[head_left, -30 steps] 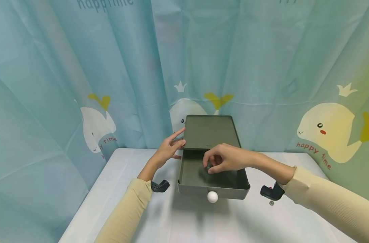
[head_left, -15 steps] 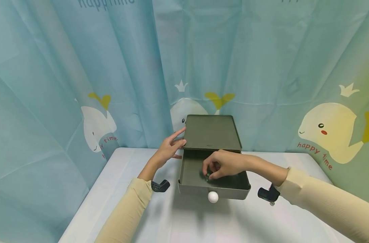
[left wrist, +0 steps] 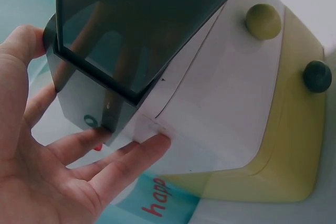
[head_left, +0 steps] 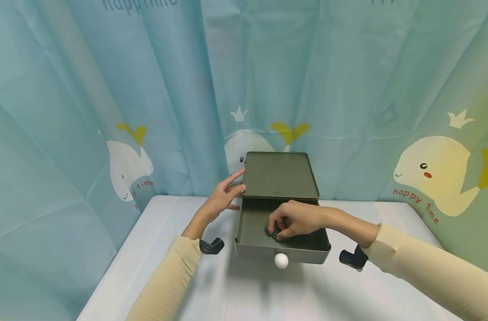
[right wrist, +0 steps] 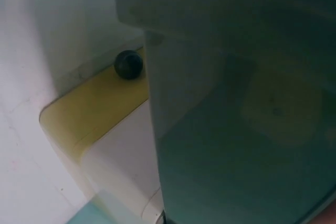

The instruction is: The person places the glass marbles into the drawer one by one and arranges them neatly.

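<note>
Right hand (head_left: pixel 293 219) pinches a small dark ball (head_left: pixel 274 231) inside the open drawer (head_left: pixel 252 223); left hand (head_left: pixel 224 196), fingers straight, steadies the case beside it; released loosely, the ball could roll away.

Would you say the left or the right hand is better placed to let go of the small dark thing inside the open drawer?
Right. The right hand pinches the small dark thing low inside the drawer; the left hand rests against the box.
</note>
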`<control>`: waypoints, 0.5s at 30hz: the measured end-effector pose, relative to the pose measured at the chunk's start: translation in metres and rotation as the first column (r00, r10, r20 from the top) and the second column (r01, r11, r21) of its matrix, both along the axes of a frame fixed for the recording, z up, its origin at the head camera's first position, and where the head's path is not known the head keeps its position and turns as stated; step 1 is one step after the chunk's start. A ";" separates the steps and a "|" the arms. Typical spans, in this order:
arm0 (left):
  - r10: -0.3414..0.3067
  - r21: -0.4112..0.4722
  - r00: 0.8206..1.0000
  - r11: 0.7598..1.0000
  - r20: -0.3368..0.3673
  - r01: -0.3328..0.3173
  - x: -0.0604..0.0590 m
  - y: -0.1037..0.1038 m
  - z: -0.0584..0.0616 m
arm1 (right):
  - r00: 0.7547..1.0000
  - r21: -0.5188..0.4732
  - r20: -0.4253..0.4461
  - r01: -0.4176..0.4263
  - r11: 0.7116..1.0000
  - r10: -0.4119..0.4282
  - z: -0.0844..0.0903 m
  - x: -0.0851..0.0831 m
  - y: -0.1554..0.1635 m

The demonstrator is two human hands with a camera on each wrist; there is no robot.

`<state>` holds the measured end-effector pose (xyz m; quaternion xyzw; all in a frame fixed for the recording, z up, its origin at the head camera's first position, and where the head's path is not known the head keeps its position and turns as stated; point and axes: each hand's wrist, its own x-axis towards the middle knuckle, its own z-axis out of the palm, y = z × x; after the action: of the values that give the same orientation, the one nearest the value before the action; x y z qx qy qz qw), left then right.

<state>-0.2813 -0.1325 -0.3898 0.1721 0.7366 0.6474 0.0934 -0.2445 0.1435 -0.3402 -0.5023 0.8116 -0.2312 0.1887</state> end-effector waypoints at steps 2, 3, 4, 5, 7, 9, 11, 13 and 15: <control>0.000 -0.004 1.000 1.000 -0.003 0.000 0.000 -0.001 0.000 | 1.000 -0.001 -0.009 0.000 1.000 0.000 -0.001 0.000 0.000; -0.001 -0.007 1.000 1.000 -0.004 0.001 0.000 -0.001 0.001 | 1.000 -0.002 -0.013 0.001 1.000 -0.001 -0.001 0.000 0.000; 0.000 -0.008 1.000 1.000 -0.005 0.000 0.000 -0.001 0.001 | 1.000 -0.002 -0.015 0.003 1.000 -0.003 -0.001 0.000 0.000; 0.002 -0.009 1.000 1.000 -0.004 -0.002 0.000 -0.001 0.001 | 1.000 -0.003 -0.015 0.004 1.000 -0.004 -0.001 0.000 0.000; 0.003 -0.009 1.000 1.000 -0.004 -0.003 0.000 -0.001 0.001 | 1.000 -0.004 -0.011 0.006 1.000 -0.007 -0.002 0.000 0.000; 0.003 -0.009 1.000 1.000 -0.003 -0.003 0.001 -0.001 0.002 | 1.000 -0.003 -0.007 0.008 1.000 -0.008 -0.002 0.001 0.000; 0.003 -0.007 1.000 1.000 -0.002 -0.003 0.001 0.000 0.002 | 1.000 -0.001 -0.002 0.012 1.000 -0.012 -0.002 0.001 0.001; 0.002 -0.006 1.000 1.000 -0.001 -0.002 0.002 0.000 0.003 | 1.000 0.003 0.001 0.015 1.000 -0.015 -0.001 0.001 0.001; 0.001 -0.006 1.000 1.000 0.000 -0.001 0.002 0.001 0.003 | 1.000 0.008 0.004 0.020 1.000 -0.020 -0.001 0.001 0.001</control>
<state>-0.2791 -0.1317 -0.3866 0.1716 0.7385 0.6453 0.0936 -0.2430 0.1449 -0.3412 -0.4931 0.8170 -0.2308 0.1898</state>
